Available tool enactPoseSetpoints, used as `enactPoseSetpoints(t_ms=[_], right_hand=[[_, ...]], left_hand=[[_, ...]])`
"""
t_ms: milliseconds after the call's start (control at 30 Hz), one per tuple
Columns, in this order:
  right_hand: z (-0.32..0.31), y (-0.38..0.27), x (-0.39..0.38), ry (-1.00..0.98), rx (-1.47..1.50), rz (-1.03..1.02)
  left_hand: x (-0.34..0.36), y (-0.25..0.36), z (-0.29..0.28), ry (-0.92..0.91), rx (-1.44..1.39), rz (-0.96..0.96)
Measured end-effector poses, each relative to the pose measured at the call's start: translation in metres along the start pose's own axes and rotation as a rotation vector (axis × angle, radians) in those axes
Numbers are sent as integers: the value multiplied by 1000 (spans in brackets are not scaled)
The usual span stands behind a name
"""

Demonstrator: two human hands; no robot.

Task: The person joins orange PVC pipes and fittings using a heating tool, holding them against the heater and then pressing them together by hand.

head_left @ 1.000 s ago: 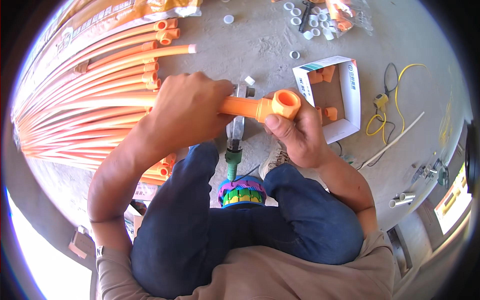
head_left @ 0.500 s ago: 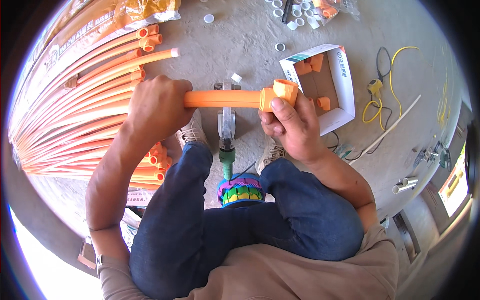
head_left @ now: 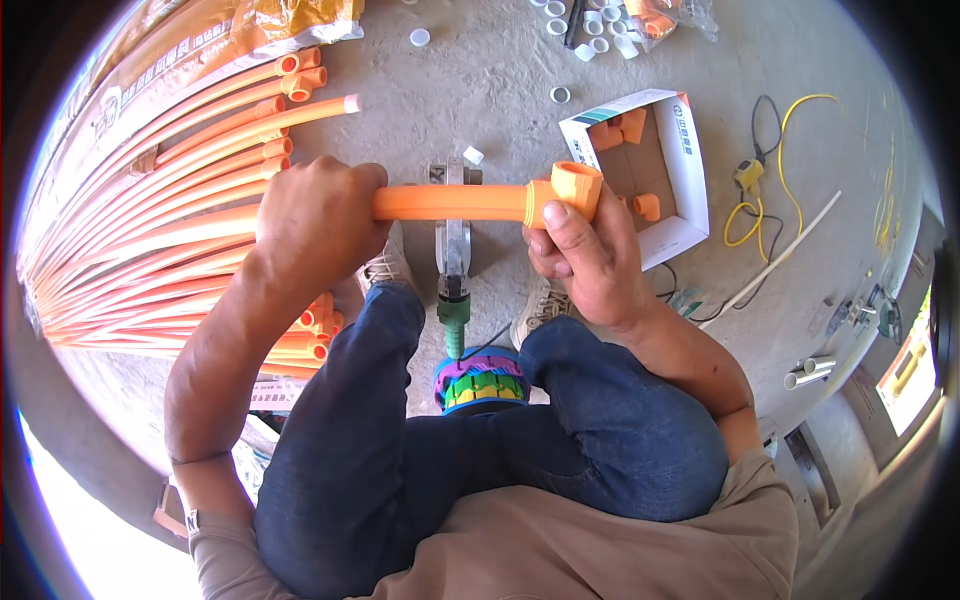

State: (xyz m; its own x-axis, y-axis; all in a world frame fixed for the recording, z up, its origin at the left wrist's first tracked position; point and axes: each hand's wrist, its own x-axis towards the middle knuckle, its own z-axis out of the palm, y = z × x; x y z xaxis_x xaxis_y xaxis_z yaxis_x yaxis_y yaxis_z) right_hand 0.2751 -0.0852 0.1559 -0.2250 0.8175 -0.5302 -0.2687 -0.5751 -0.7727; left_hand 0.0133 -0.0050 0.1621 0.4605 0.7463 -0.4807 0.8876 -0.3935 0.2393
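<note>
My left hand [head_left: 320, 215] is closed round an orange pipe [head_left: 450, 202] that crosses above the tool between my feet. At the pipe's right end sits an orange fitting [head_left: 565, 190] with its opening facing up, gripped by my right hand [head_left: 590, 255], thumb against its front. Below the pipe, a heating tool with metal heads and a green handle [head_left: 453, 325] points away from me; part of it is hidden by the pipe. Beside it is a round, multicoloured object [head_left: 482, 380] between my legs.
Many orange pipes [head_left: 150, 280] with fittings lie at the left. A white carton [head_left: 675, 225] of fittings lies right of my hand. White caps [head_left: 600, 45] and a bag [head_left: 675, 15] lie at the back. Cables [head_left: 785, 200] and a thin white pipe [head_left: 770, 260] are on the right.
Since a second ago my left hand has moved leftward, uncovering more pipe and tool. The fitting has shifted slightly right and up, then slightly down in the last half second.
</note>
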Motion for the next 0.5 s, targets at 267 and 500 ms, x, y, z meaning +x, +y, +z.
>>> enactPoseSetpoints(t_ms=[267, 500], right_hand=[[1, 0, 0, -1, 25, 7], [4, 3, -1, 45, -26, -5]], left_hand=[[0, 1, 3, 44, -17, -6], [1, 0, 7, 56, -20, 0]])
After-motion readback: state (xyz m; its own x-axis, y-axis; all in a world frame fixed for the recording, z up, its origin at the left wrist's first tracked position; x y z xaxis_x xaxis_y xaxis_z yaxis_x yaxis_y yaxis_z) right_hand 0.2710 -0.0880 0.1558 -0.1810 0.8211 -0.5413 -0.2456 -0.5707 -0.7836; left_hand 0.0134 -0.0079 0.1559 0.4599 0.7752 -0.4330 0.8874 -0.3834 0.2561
